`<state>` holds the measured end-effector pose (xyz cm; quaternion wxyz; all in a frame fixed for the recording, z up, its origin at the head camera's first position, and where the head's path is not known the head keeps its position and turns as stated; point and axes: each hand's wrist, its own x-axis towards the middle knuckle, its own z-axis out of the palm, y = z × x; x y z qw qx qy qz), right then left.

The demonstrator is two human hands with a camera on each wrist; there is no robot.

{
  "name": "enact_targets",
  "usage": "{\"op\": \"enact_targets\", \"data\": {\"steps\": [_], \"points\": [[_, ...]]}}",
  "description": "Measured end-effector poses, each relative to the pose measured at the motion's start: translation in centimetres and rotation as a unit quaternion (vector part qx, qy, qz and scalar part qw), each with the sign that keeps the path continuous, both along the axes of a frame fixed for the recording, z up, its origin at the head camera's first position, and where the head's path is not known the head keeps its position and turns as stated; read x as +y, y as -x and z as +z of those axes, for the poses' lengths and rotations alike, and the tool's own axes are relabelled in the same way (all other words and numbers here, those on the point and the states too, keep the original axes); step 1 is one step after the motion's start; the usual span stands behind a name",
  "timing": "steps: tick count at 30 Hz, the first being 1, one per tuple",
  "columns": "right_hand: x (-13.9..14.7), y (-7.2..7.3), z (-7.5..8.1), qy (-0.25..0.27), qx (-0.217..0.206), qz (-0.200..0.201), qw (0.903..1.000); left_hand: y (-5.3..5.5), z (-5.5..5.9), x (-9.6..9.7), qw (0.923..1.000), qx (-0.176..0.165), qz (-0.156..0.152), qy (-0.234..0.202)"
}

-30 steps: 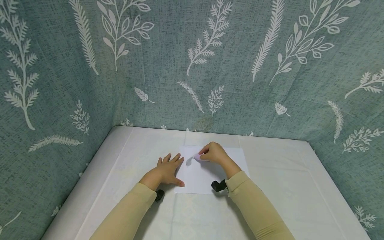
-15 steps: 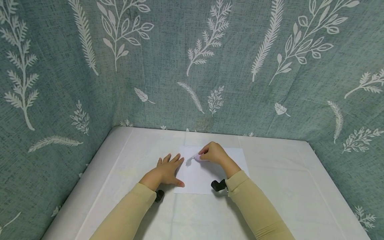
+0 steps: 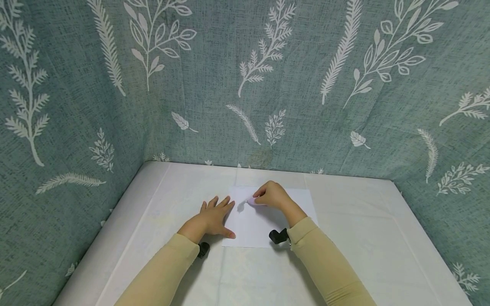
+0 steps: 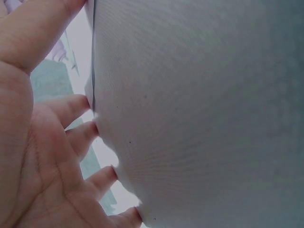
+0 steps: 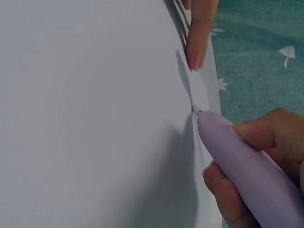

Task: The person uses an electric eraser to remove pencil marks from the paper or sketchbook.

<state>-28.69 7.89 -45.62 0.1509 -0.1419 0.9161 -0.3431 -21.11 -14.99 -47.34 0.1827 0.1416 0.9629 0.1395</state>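
Note:
My right hand [image 3: 272, 195] pinches a thick lilac electric eraser [image 5: 242, 164] between thumb and fingers. Its narrow white tip meets the white paper [image 3: 252, 233] right beside a small grey patch [image 3: 240, 207]. In the right wrist view that patch shows as a dark smear just past the tip. My left hand [image 3: 210, 219] lies with fingers spread over the left edge of the sheet. Seen from the left wrist, the fingertips [image 4: 107, 178] press down on the pale surface, and nothing is in the palm.
A white cloth covers the table [image 3: 356, 238] around the sheet. Teal fabric [image 3: 214, 85] with white leaf prints stands behind and at both sides. Black wrist cameras [image 3: 278, 236] sit under both beige sleeves [image 3: 325, 263].
The grey patch beside the eraser tip looks a little slimmer than a second ago. Both hands stay in nearly the same place, and the sheet has not shifted.

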Motion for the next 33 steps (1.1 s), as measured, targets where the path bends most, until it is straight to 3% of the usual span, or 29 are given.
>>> {"op": "enact_targets", "data": {"steps": [13, 33], "points": [[0.04, 0.32, -0.12, -0.003, -0.013, -0.015, 0.9998, -0.01, -0.08, 0.07, 1.0000, 0.001, -0.001, 0.001], [-0.29, 0.15, -0.05, 0.000, -0.002, 0.002, 1.0000, -0.03, -0.01, 0.02, 1.0000, 0.004, -0.002, 0.001]]}}
